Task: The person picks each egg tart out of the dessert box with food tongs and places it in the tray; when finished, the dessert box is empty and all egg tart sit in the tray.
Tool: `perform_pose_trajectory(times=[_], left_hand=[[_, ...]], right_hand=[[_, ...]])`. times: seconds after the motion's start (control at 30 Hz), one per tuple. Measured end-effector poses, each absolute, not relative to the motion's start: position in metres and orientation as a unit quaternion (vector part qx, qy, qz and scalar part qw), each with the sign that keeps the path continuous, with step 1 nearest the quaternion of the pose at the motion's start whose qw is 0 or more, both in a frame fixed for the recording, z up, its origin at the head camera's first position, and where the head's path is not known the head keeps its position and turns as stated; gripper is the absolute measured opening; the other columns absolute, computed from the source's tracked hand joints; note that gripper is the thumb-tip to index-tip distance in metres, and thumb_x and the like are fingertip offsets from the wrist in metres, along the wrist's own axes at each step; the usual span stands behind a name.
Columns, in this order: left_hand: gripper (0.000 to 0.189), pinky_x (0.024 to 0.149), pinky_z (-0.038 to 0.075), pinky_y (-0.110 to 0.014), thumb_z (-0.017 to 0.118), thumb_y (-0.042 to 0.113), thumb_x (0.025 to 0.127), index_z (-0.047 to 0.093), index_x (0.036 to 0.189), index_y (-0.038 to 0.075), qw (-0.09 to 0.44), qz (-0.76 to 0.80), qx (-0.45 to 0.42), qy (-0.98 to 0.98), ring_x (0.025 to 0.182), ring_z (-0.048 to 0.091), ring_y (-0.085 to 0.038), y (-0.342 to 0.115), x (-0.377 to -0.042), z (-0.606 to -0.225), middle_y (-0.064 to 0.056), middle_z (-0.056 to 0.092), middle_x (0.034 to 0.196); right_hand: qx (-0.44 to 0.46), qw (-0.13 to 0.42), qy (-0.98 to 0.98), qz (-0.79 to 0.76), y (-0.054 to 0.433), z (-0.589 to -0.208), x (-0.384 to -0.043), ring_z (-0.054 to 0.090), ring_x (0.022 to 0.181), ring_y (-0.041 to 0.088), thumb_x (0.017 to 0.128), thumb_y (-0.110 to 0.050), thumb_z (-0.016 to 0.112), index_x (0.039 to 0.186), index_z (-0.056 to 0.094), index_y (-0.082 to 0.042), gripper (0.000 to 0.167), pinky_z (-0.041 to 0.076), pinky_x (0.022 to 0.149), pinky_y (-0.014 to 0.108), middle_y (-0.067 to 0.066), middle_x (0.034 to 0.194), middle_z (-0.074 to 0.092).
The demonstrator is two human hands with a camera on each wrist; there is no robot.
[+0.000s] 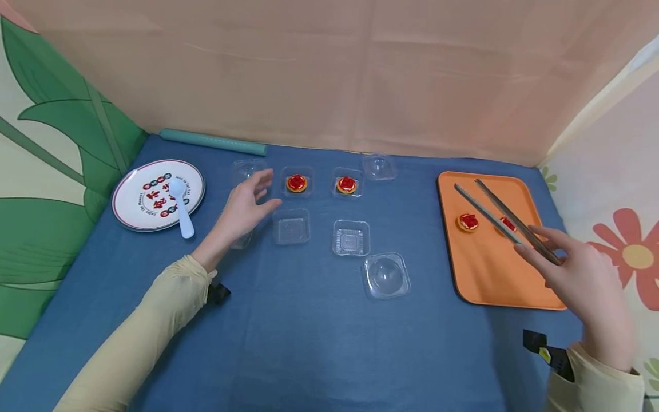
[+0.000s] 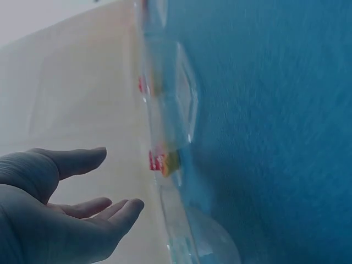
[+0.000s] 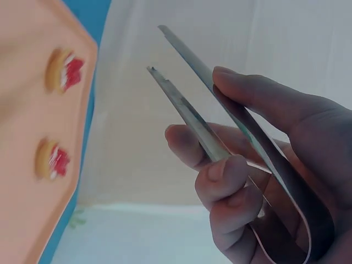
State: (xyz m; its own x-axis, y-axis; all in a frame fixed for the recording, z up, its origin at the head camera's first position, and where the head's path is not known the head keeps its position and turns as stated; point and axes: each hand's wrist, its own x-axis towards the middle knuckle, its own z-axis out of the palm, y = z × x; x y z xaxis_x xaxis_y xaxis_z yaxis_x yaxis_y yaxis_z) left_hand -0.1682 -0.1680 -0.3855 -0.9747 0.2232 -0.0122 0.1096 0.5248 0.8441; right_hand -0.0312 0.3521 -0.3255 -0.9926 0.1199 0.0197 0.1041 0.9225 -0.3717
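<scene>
My right hand (image 1: 592,280) holds metal tongs (image 1: 517,221) over the orange tray (image 1: 515,280); in the right wrist view the tong tips stand apart with nothing between them. On that tray sit a red-topped tart (image 1: 467,222) and a second tart (image 1: 508,224), partly behind the tongs. My left hand (image 1: 243,207), fingers spread loosely and holding nothing, hovers at the left of the clear plastic boxes. Two back boxes each hold a tart (image 1: 296,183), (image 1: 346,185). In front of them are a bare clear box (image 1: 292,226) and another box (image 1: 351,238).
Clear domed lids lie about the boxes: a front lid (image 1: 387,276), a back lid (image 1: 379,167) and others partly hidden by my left hand. At the left, a white plate (image 1: 128,200) bears a pale spoon (image 1: 177,189). A teal roll (image 1: 213,142) lies along the back edge.
</scene>
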Motion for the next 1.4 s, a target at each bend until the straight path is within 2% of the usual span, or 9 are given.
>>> perform_pose_trajectory(times=[0.23,0.4,0.67,0.77,0.9,1.07,1.17,1.3,1.4], left_hand=[[0.074,0.127,0.036,-0.046,0.072,0.0,0.102,0.03,0.162,-0.011,0.077,0.48,0.086,0.87,0.153,0.04,-0.04,-0.168,-0.189,-0.393,-0.029,0.038,0.165],[0.078,0.127,0.035,-0.047,0.073,0.002,0.102,0.027,0.164,-0.01,0.098,0.48,0.08,0.868,0.154,0.038,-0.04,-0.167,-0.199,-0.396,-0.028,0.035,0.167],[0.086,0.128,0.034,-0.047,0.073,0.005,0.103,0.019,0.168,-0.004,0.137,0.511,0.061,0.846,0.157,0.032,-0.039,-0.162,-0.211,-0.398,-0.025,0.027,0.172],[0.086,0.128,0.034,-0.047,0.073,0.003,0.102,0.018,0.169,-0.004,0.147,0.518,0.058,0.84,0.158,0.031,-0.038,-0.159,-0.214,-0.399,-0.024,0.025,0.173],[0.087,0.128,0.034,-0.047,0.073,0.001,0.101,0.018,0.169,-0.003,0.157,0.52,0.054,0.838,0.158,0.03,-0.038,-0.156,-0.218,-0.399,-0.023,0.025,0.173],[0.088,0.127,0.034,-0.047,0.074,0.001,0.101,0.018,0.169,-0.003,0.164,0.516,0.047,0.839,0.158,0.031,-0.038,-0.155,-0.223,-0.4,-0.023,0.025,0.173],[0.088,0.127,0.035,-0.047,0.074,0.0,0.101,0.018,0.169,-0.003,0.169,0.514,0.043,0.84,0.158,0.03,-0.037,-0.155,-0.225,-0.403,-0.022,0.025,0.173],[0.088,0.127,0.036,-0.045,0.075,0.0,0.1,0.019,0.169,-0.003,0.176,0.513,0.039,0.839,0.158,0.031,-0.037,-0.156,-0.227,-0.406,-0.023,0.026,0.173],[0.087,0.126,0.037,-0.045,0.075,0.0,0.1,0.021,0.168,-0.003,0.177,0.516,0.038,0.837,0.157,0.032,-0.037,-0.156,-0.228,-0.409,-0.023,0.027,0.172]], right_hand=[[-0.02,0.024,-0.98,0.199,0.326,-0.315,-0.046,0.059,0.052,0.019,0.103,-0.043,0.074,0.133,0.065,0.003,0.056,0.037,0.04,0.033,0.003,0.066,0.065],[0.017,0.03,-0.979,0.201,0.306,-0.311,-0.058,0.059,0.052,0.018,0.102,-0.042,0.076,0.131,0.069,-0.001,0.051,0.039,0.042,0.033,0.004,0.069,0.066],[0.075,0.028,-0.971,0.224,0.262,-0.313,-0.085,0.054,0.053,0.018,0.101,-0.036,0.078,0.131,0.071,-0.002,0.047,0.041,0.044,0.032,0.013,0.088,0.073],[0.103,0.021,-0.97,0.221,0.245,-0.316,-0.098,0.047,0.051,0.02,0.1,-0.035,0.08,0.131,0.072,-0.001,0.047,0.036,0.044,0.032,0.01,0.082,0.071],[0.129,0.006,-0.967,0.218,0.222,-0.322,-0.113,0.046,0.054,0.022,0.099,-0.033,0.081,0.13,0.073,0.0,0.046,0.034,0.046,0.032,0.01,0.083,0.071],[0.15,-0.009,-0.967,0.208,0.197,-0.328,-0.129,0.055,0.062,0.025,0.1,-0.034,0.079,0.132,0.074,-0.003,0.045,0.039,0.048,0.034,0.01,0.089,0.074],[0.158,-0.022,-0.967,0.198,0.184,-0.332,-0.138,0.063,0.07,0.026,0.1,-0.038,0.078,0.134,0.074,-0.006,0.047,0.044,0.048,0.035,0.012,0.102,0.078],[0.16,-0.042,-0.968,0.189,0.17,-0.338,-0.148,0.066,0.073,0.027,0.1,-0.041,0.079,0.138,0.073,-0.008,0.051,0.045,0.048,0.035,0.015,0.115,0.078],[0.169,-0.045,-0.967,0.186,0.16,-0.343,-0.154,0.064,0.069,0.025,0.099,-0.039,0.08,0.138,0.072,-0.007,0.051,0.045,0.048,0.034,0.014,0.112,0.079]])
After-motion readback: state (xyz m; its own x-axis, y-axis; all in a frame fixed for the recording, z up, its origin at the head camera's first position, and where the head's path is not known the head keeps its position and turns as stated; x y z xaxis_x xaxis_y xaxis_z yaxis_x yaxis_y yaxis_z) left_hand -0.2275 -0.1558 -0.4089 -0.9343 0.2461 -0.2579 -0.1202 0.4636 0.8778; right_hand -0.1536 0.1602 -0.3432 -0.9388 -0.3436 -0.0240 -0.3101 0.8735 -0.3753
